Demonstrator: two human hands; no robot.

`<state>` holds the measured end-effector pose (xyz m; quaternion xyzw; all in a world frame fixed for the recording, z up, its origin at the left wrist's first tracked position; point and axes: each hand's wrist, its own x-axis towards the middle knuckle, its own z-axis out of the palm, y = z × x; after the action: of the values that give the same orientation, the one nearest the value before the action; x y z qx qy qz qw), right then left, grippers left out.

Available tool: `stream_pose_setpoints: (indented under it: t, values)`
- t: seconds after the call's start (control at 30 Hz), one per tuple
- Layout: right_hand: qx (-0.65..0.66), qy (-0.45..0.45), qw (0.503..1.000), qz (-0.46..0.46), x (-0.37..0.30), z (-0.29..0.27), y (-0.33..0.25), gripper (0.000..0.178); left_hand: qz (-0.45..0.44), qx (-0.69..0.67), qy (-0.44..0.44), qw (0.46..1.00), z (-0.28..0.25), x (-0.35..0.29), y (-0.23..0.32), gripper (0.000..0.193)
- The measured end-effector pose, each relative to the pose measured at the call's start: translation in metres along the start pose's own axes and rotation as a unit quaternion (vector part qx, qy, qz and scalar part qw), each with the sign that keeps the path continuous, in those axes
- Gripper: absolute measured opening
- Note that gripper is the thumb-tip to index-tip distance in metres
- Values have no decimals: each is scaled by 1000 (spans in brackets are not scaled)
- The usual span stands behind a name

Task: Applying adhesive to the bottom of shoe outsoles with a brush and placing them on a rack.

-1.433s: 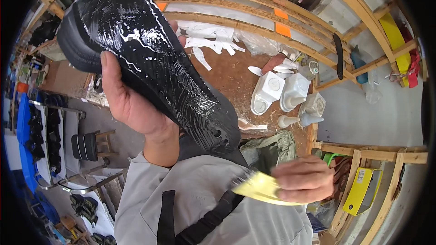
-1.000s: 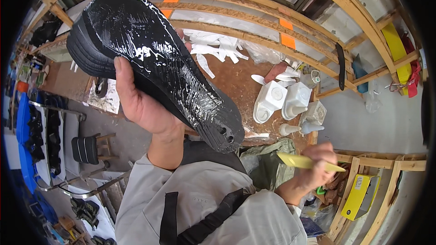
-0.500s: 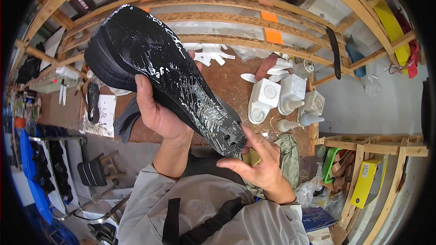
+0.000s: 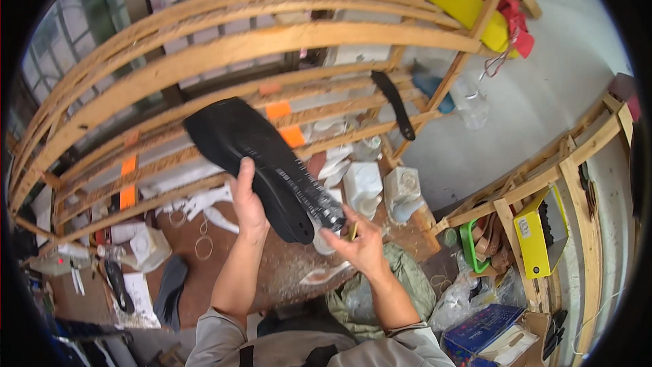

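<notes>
Both of my hands hold up a stack of black shoe insoles (image 4: 234, 129), tilted with its broad end up and left. My left hand (image 4: 250, 207) grips the stack's left edge near the middle, thumb on top. My right hand (image 4: 360, 245) pinches the glossy, glue-streaked narrow end of an insole at the lower right. Beside it, another narrow end with small holes stands apart. A small yellow thing shows at my right fingers, too hidden to name. More dark insoles (image 4: 171, 292) hang over the bench's near edge at left.
White square bottles (image 4: 363, 183) stand on the brown workbench (image 4: 272, 278). A wooden slatted rack (image 4: 285, 37) rises behind, with a black strip (image 4: 394, 102) leaning on it. Green cloth (image 4: 401, 278) hangs at the front. Right: a yellow box (image 4: 541, 231), a green basket (image 4: 470, 248) and a blue box (image 4: 482, 333).
My view has swung right and up. The stack has turned so less of its glossy face shows, and its narrow end has parted. My right hand has closed on that end.
</notes>
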<state>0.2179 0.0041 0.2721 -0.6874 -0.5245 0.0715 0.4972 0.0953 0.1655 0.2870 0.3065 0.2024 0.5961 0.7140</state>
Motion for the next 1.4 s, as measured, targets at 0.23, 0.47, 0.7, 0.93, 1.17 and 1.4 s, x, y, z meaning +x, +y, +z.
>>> stream_pose_setpoints:
  t: [0.23, 0.47, 0.7, 0.93, 1.17, 1.4]
  values:
    - [-76, 167, 976, 114, 116, -39, 131, 47, -202, 22, -143, 968, 35, 25, -31, 50]
    - [-124, 158, 968, 150, 148, -50, 188, 50, -303, -11, -71, 950, -29, -36, -20, 55]
    - [34, 172, 976, 130, 84, -27, 196, 47, -320, 11, -19, 947, -104, -85, -10, 61]
    - [300, -4, 877, 375, -102, 31, 204, 22, -446, -70, 33, 891, -158, -133, -40, 58]
    - [141, 12, 947, 287, -148, 83, 227, 17, -541, -2, 103, 835, -196, -161, -94, 52]
    - [30, 1, 981, 191, -157, 98, 245, 15, -558, 10, 133, 819, -215, -171, -139, 46]
